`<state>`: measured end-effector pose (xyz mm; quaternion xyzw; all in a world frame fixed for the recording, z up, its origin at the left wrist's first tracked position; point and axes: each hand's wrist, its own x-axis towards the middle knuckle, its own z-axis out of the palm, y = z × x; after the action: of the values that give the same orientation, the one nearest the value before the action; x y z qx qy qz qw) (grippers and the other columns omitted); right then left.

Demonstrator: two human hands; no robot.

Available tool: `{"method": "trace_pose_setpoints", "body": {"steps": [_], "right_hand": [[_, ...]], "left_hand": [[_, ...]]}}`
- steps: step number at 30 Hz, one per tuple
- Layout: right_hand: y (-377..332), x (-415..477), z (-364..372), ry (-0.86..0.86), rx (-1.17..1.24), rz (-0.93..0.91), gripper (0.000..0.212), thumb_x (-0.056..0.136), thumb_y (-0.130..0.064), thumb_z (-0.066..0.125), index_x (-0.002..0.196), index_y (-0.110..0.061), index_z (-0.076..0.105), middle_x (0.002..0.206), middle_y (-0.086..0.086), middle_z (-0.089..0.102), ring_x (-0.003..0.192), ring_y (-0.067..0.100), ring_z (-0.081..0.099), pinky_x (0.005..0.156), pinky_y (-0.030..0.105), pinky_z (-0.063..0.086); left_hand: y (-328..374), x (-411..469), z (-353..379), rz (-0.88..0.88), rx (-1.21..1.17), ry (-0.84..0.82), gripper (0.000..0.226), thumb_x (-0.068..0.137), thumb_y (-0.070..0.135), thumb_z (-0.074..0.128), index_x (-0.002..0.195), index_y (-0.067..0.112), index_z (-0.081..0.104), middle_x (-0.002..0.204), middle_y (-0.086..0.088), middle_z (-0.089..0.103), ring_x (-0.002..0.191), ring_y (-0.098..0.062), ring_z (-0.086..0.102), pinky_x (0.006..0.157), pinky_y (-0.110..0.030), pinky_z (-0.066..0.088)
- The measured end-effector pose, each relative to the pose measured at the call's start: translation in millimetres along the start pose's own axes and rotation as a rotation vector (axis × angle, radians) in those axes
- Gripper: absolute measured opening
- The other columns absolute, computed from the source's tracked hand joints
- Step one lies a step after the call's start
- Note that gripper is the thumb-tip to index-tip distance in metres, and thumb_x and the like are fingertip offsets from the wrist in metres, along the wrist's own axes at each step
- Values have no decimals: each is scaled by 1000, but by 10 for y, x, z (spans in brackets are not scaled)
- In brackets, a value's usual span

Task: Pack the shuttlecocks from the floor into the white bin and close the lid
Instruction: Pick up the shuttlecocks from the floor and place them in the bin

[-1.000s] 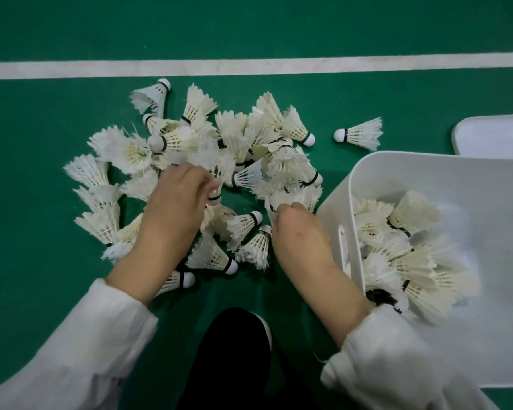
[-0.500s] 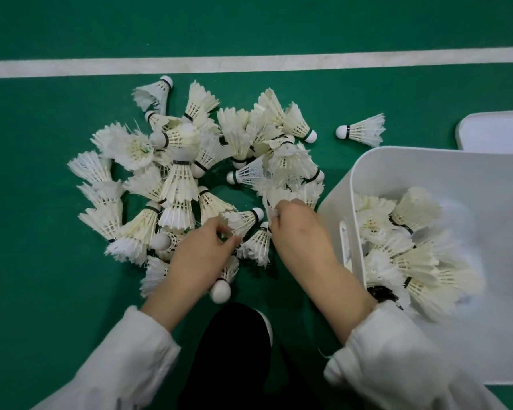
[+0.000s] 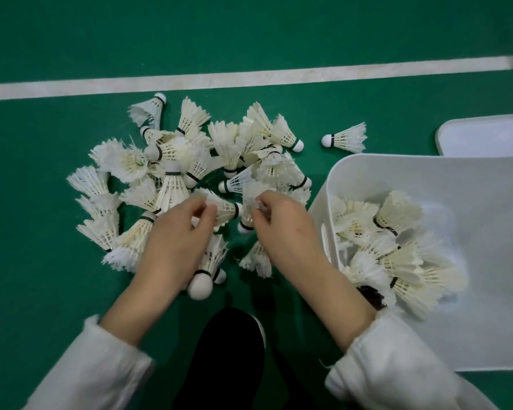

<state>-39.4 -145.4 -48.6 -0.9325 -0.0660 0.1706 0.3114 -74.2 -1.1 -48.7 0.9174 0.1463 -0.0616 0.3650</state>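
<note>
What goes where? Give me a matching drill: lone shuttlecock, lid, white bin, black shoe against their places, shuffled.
1 lone shuttlecock
2 lid
3 white bin
4 black shoe

A bottom centre of view
B flat on the floor, far right, off the bin
C holds shuttlecocks, right side
D alone on the floor, left of the lid

Pairs: 1-D, 2-B, 3-C, 4-A

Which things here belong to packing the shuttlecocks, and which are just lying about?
Job: shuttlecock pile, stray shuttlecock, white bin, lid, left hand, right hand (both picking from the pile).
Just there: white court line, black shoe.
</note>
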Motion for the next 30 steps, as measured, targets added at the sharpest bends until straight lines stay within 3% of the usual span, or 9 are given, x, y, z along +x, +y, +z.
{"method": "trace_pose_setpoints", "body": {"steps": [4, 9, 12, 18, 22, 25, 27, 28, 30], "right_hand": [[-156, -59, -474, 53, 19, -162, 23, 95, -24, 44, 87, -7, 58, 84, 7, 63, 76, 23, 54, 66, 35, 43], [65, -273, -1489, 14, -204, -346, 16, 92, -23, 49, 97, -13, 61, 98, 0, 61, 82, 18, 57, 75, 38, 47], [533, -552, -1999, 100, -200, -231, 13, 89, -26, 54, 92, -18, 63, 97, -8, 53, 72, 12, 55, 72, 32, 45], [1762, -845, -2015, 135, -214, 224, 19, 89, -27, 57, 94, -14, 70, 101, -1, 55, 87, 19, 59, 76, 29, 40], [2190, -698, -1751, 76, -229, 314, 22, 90, -19, 54, 98, -7, 71, 110, 11, 61, 97, 29, 61, 77, 28, 41], [2270, -507, -1675, 128, -174, 282, 24, 88, -14, 52, 76, -2, 68, 86, 17, 66, 76, 30, 61, 61, 25, 39], [2248, -421, -1699, 184, -128, 255, 37, 88, -14, 52, 52, -8, 51, 53, 11, 49, 48, 21, 45, 45, 19, 31], [2234, -386, -1719, 217, -114, 248, 40, 88, -14, 52, 49, -8, 44, 49, 9, 39, 44, 18, 36, 41, 20, 27], [2268, -331, -1752, 249, -129, 266, 33, 87, -14, 53, 57, 0, 52, 55, 18, 45, 49, 24, 44, 47, 32, 33]], "left_hand": [[388, 4, -337, 98, -32, 5, 14, 92, 35, 50, 93, 30, 63, 82, 25, 56, 75, 7, 52, 64, -15, 39], [1101, 81, -437, 379, 28, 51, 23, 90, 33, 54, 104, 19, 68, 95, 13, 60, 66, 7, 47, 64, -10, 36], [1524, 98, -235, 578, 123, 10, 21, 91, 29, 55, 103, 17, 67, 93, 11, 60, 60, 0, 42, 66, -1, 32], [1772, -92, 362, 811, 256, -207, 36, 88, 41, 40, 95, 20, 68, 93, 7, 65, 75, -17, 62, 61, -31, 51], [1691, -203, 668, 848, 316, -291, 35, 87, 40, 38, 92, 25, 68, 91, 12, 64, 69, -15, 62, 50, -31, 51], [1653, -278, 788, 862, 350, -286, 29, 87, 37, 43, 91, 25, 69, 90, 13, 64, 63, -15, 62, 44, -32, 49], [1647, -311, 845, 870, 361, -293, 27, 87, 35, 44, 90, 25, 69, 88, 13, 65, 61, -15, 62, 41, -31, 48], [1650, -319, 860, 872, 364, -292, 27, 87, 35, 44, 89, 24, 69, 88, 13, 65, 60, -16, 62, 40, -30, 47], [1659, -309, 898, 870, 370, -284, 28, 88, 35, 43, 88, 25, 69, 88, 13, 65, 58, -16, 61, 40, -28, 46]]}}
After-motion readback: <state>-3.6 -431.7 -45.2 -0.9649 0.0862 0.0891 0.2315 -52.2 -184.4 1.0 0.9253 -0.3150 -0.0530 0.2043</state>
